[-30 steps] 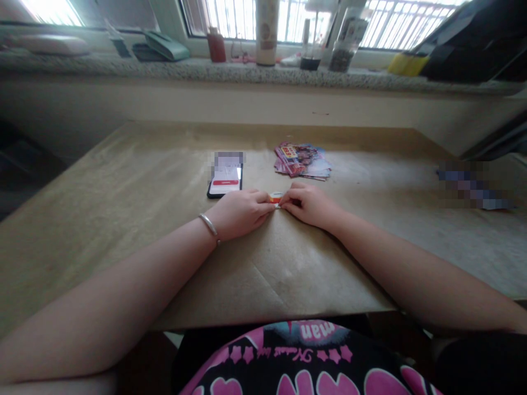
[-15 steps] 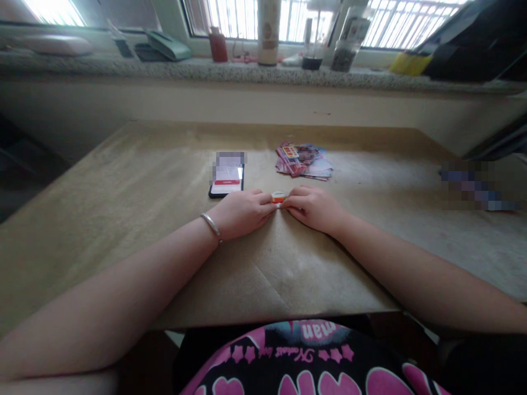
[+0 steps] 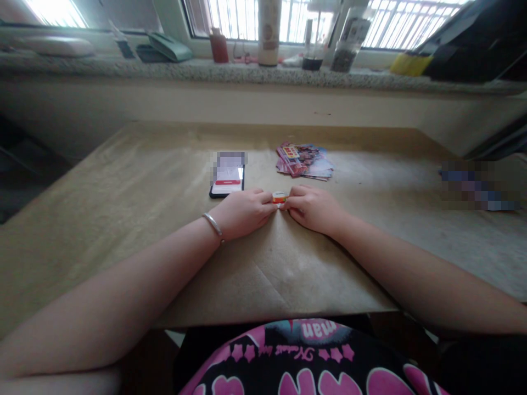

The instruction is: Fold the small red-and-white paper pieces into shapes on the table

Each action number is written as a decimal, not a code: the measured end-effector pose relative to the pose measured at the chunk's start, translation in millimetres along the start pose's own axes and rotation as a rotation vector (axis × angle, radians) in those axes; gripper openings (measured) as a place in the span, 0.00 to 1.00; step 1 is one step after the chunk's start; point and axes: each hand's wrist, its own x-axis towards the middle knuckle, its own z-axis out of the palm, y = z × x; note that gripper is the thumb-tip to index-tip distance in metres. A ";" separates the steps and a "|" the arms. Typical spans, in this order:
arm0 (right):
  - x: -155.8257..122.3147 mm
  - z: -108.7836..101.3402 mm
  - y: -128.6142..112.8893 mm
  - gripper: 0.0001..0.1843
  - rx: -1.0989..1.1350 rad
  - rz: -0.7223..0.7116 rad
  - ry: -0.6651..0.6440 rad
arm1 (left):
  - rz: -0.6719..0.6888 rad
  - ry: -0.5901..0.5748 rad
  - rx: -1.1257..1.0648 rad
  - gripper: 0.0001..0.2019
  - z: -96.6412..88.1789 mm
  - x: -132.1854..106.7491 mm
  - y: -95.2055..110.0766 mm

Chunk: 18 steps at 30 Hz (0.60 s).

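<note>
Both my hands rest on the paper-covered table (image 3: 123, 197) and meet at its middle. My left hand (image 3: 242, 211), with a silver bangle on the wrist, and my right hand (image 3: 313, 208) have their fingers curled and pinch a small orange-and-white item (image 3: 279, 197) between their fingertips. Most of that item is hidden by the fingers. A black phone (image 3: 227, 180) with a lit screen lies just beyond my left hand. A fanned pile of colourful cards (image 3: 303, 161) lies beyond my right hand.
A stone window sill (image 3: 206, 70) runs along the back with a red cup (image 3: 218, 46), a tall bottle (image 3: 267, 32), jars and a teal case (image 3: 169, 46). A blurred blue item (image 3: 477, 185) lies at the table's right. The table's near edge is at my lap.
The hands and the small item have barely shifted, a touch to the right in the picture as the view moved slightly. The grip looks the same.
</note>
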 end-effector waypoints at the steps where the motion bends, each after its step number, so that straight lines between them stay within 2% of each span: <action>1: 0.4 -0.7 -0.4 0.12 0.002 0.007 -0.007 | 0.001 0.003 0.000 0.13 0.0 -0.1 0.0; 18: -3.0 -5.2 4.6 0.13 0.076 0.002 -0.018 | -0.008 0.016 -0.049 0.14 0.6 0.1 -1.1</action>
